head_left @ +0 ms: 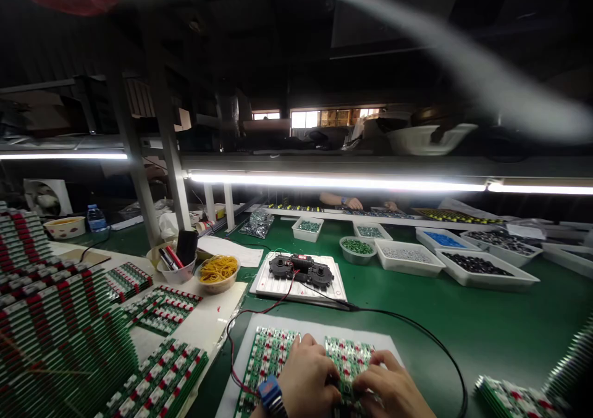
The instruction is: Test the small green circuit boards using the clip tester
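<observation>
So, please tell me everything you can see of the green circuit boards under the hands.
The green circuit boards are two flat panels lying side by side on a white sheet, each packed with rows of small white and red components. The left hand and right hand rest on them, covering their lower parts.

Head-worn camera — looking forward and down over the circuit boards (269,356).

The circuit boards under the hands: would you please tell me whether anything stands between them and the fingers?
Nothing visible does; the left hand and right hand touch the circuit boards directly.
</observation>
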The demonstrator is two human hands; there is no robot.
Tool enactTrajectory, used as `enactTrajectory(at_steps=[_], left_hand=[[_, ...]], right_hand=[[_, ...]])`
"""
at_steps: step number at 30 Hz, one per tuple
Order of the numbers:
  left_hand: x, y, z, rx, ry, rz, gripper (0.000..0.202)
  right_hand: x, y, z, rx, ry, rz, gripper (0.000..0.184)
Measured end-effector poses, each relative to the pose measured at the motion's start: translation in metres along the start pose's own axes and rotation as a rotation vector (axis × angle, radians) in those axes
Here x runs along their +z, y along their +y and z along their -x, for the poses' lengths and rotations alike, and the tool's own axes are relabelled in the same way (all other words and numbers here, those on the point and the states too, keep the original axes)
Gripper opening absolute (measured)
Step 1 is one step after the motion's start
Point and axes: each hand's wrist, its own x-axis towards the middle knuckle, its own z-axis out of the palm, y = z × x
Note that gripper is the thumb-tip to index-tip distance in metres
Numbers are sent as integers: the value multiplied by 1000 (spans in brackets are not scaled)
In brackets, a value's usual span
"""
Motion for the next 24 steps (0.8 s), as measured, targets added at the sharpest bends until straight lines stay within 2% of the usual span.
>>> enactTrajectory(at_steps=[5,11,16,18,21,24], left_hand=[[5,-3,1,-7,-35,-2,20],[7,-4,0,12,-44,-21,20],[4,-3,1,4,-59,14,18],[4,-2,1,-7,-66,16,20],[5,-1,0,-35,-86,10,22],[4,1,-2,-58,-132,-5,22]], right_hand=[[-5,-8,-2,65,-118,24,28],[-1,-6,-1,0,-117,70,18],[6,-1,0,-70,-138,85,20],[18,6,0,-76,-126,95,20],[47,20,-1,-33,-85,127,24],[76,31,-3,-33,10,143,30]])
